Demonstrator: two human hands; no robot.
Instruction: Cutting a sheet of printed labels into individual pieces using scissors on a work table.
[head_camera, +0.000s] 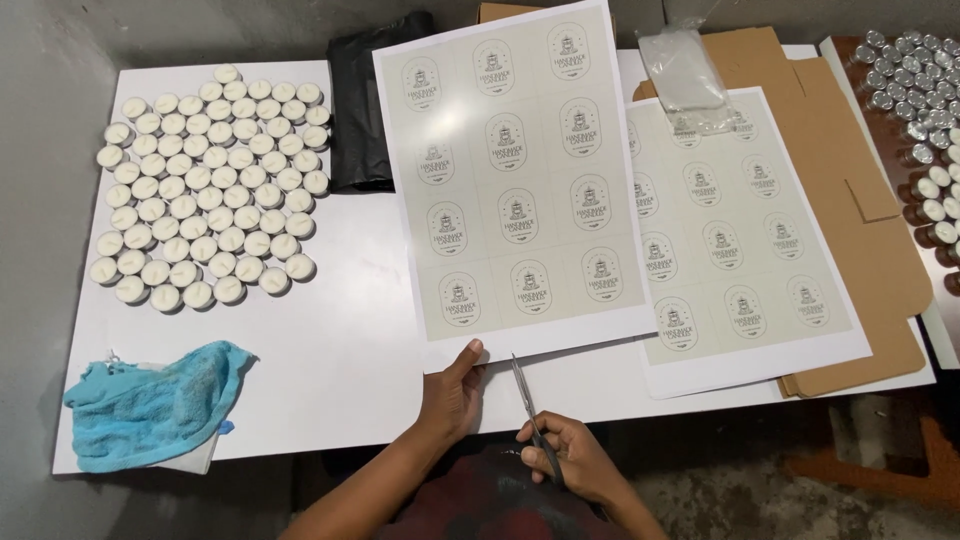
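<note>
Left hand (452, 395) fingers pinch near edge of label sheet (512, 180), mid-tabletop (330, 340). Right hand (572, 458) grips scissors (530, 415), blades narrow. Risk: sheet sags, cut wanders into labels.

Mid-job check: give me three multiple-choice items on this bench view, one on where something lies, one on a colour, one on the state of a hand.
1. Where do the white tealight candles lie?
A. far left of the white table
B. on the cardboard
C. under the label sheet

2. What colour is the cloth at the near left edge?
A. red
B. light blue
C. black

3. What is the right hand doing?
A. resting empty
B. holding scissors
C. lifting a candle

Answers: 1 A, they cluster left of the black bag. 2 B, it shows light blue. 3 B, its fingers grip the scissors while the left hand holds the label sheet by its lower edge.
</note>
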